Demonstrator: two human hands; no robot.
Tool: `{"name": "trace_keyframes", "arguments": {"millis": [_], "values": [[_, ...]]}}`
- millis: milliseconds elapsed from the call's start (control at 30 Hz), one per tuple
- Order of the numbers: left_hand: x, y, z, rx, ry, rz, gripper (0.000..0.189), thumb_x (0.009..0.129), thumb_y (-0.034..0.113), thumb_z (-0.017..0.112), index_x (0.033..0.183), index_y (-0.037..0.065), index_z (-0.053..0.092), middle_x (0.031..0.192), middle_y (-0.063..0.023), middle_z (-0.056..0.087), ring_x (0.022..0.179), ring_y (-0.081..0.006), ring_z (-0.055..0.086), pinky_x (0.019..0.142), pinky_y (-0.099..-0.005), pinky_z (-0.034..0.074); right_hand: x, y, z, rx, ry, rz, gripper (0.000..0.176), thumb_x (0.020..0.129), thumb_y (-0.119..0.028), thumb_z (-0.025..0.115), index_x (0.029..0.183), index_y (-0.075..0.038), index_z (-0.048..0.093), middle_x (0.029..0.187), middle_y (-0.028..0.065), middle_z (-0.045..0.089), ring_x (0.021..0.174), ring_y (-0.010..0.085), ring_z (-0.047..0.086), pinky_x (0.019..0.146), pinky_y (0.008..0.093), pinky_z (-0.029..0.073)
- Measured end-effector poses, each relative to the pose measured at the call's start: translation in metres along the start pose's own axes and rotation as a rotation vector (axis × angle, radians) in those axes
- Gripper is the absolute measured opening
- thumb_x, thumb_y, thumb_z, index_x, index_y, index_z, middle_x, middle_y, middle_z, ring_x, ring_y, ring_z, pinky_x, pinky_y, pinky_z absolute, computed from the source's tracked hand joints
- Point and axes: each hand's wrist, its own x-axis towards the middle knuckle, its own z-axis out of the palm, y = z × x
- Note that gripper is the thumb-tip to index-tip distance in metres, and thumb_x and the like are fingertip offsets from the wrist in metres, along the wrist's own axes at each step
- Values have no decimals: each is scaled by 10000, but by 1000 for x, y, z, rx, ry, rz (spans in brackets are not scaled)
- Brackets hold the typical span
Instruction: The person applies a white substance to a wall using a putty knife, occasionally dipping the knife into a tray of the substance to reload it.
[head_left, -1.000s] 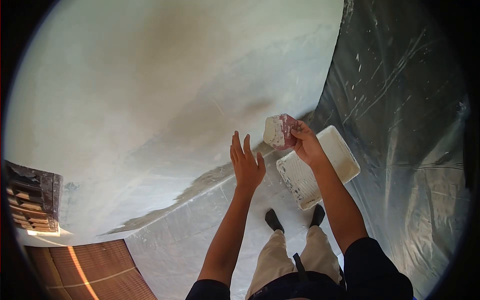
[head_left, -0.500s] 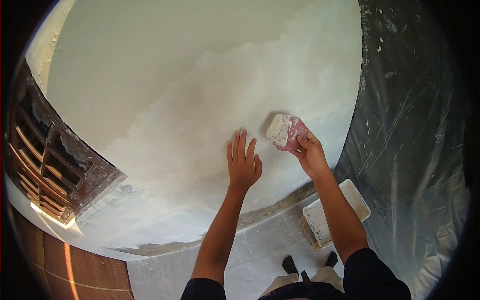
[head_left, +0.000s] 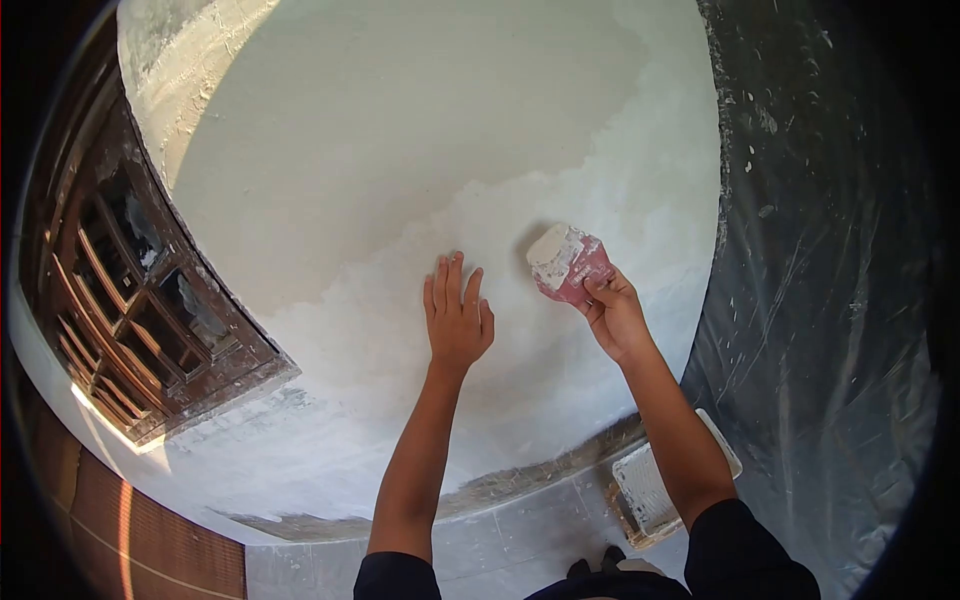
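Your right hand [head_left: 615,314] pinches the red scraper [head_left: 577,268] just beyond it, white paste [head_left: 550,243] on the far end. Your left hand [head_left: 460,325], left of that, is spread; a slack pinch could tip the scraper and drop paste

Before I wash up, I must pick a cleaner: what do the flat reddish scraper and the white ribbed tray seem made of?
Flat reddish scraper: probably plastic, dull; even colour shows beyond the caked pale residue.
White ribbed tray: likely moulded plastic, matte by look; its regular ridges suggest this, though the right arm hides part.
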Motion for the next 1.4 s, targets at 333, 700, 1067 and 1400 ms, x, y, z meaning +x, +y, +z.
{"name": "trace_keyframes", "arguments": {"millis": [333, 700, 1067, 1400], "values": [[55, -25, -10, 141, 10, 93, 499, 866, 148, 509, 1362, 93, 495, 1522, -130, 388, 1424, -329, 338, 1155, -537, 202, 26, -26, 15, -54, 6, -90, 321, 985, 17, 456, 1301, 43, 506, 1220, 122, 619, 1113, 184, 613, 996, 343, 507], [78, -77, -20, 358, 220, 284, 401, 870, 218, 527, 1266, 157, 540, 1379, -59, 504, 1329, -258, 445, 1084, -463, 220, 22, 11, 61, -818, -95, -785, 495, 864, 154, 502, 1331, -9, 540, 1300, 226, 587, 1185, 337, 604, 945, 359, 515], [73, -85, -15, 183, 351, 272, 439, 875, 235, 541, 1294, 140, 453, 1297, -91, 485, 1241, -279, 443, 986, -434, 234, 57, 101, 103, -1232, 164, -1242, 588, 738, 155, 587, 1308, 20, 552, 1336, 235, 548, 1247, 419, 528, 1004, 463, 497], [71, -85, -15, 71, 384, 238, 439, 876, 234, 532, 1295, 149, 436, 1284, -106, 486, 1220, -293, 453, 975, -429, 230, 51, 121, 107, -1618, 254, -1287, 430, 797, -54, 663, 1214, 39, 610, 1316, 252, 553, 1169, 409, 578, 992, 473, 505]]}}
